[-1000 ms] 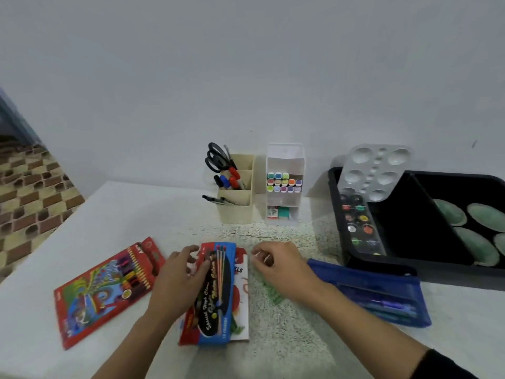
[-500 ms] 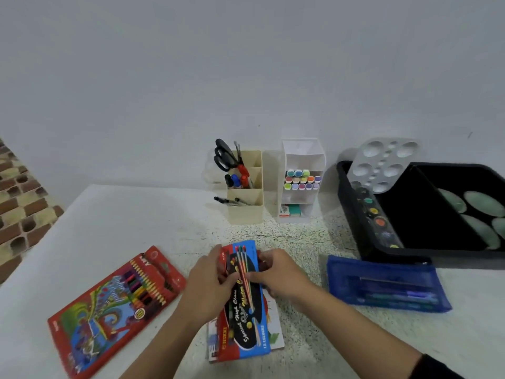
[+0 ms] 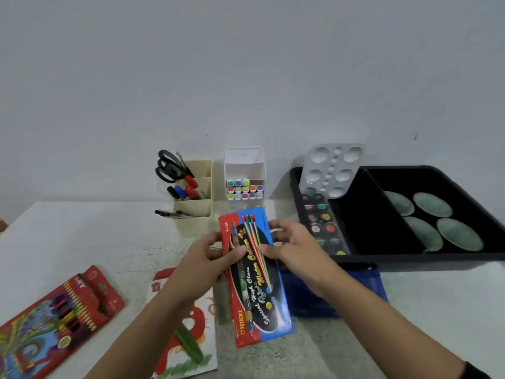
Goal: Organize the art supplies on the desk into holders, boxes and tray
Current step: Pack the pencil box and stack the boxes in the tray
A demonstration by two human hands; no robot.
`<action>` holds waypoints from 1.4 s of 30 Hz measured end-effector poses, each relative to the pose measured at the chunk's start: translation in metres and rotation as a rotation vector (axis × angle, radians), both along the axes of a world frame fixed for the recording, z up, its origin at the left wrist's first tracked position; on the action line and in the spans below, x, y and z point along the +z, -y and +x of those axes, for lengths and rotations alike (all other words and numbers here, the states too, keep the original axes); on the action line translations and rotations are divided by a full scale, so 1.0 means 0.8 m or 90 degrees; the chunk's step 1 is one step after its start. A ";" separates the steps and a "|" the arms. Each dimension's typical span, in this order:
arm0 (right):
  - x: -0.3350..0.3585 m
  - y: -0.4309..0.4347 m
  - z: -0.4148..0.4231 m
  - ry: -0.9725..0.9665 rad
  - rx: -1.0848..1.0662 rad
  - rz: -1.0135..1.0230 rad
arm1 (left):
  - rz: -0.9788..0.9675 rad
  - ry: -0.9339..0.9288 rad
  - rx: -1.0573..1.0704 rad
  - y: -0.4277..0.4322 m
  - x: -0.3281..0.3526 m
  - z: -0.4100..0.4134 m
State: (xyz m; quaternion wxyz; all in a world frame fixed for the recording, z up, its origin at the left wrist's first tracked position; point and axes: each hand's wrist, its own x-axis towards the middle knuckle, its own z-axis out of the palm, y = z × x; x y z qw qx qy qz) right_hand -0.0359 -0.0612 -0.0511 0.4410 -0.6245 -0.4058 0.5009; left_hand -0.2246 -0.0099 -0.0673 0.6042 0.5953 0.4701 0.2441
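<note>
Red-blue box [image 3: 257, 283] | "NIKKI", "Water Colours" | both hands' fingers [image 3: 232, 251] clamped on it

Lettering on the watercolour box [image 3: 255, 277]
Red edge strip reads "NIKKI" low down and "P-128" up top; the black oval carries "Special High Class Water Colours" in script. Print on the red pencil box [image 3: 58, 321] is too blurred.

A white speckled surface [image 3: 95, 242] is carrying a red pencil box [image 3: 54, 318], a drawing sheet [image 3: 188, 348], a blue pouch [image 3: 363, 285], a beige holder [image 3: 195, 214], a white marker organizer [image 3: 244, 170] and a black tray [image 3: 410, 259].
</note>
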 end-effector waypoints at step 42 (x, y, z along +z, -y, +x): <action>-0.068 -0.014 0.271 0.659 0.164 -0.113 | 0.621 -0.534 -0.296 -0.018 -0.036 0.267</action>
